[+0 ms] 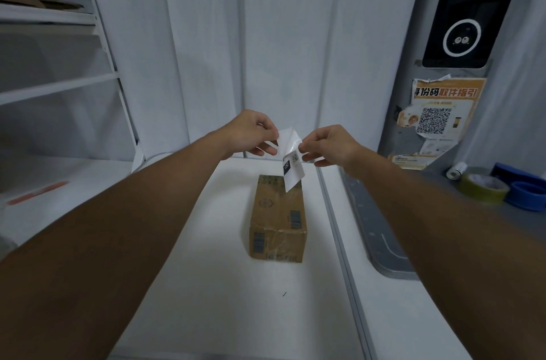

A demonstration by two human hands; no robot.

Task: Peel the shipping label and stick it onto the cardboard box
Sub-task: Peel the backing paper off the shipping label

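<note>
A small brown cardboard box (277, 218) lies on the white table (206, 271), its long side running away from me. Above its far end I hold a white shipping label (292, 167) with black print, hanging down in the air. My left hand (251, 135) pinches the curled white backing sheet at the label's top. From the other side, my right hand (325, 144) pinches the label's upper right edge. The two layers are partly pulled apart at the top. Neither hand touches the box.
Right of the table, a grey counter holds tape rolls (484, 187), a blue tape dispenser (526, 191) and a small white roll (456, 170). A poster with a QR code (437, 120) hangs above. White shelves (59, 85) stand at left.
</note>
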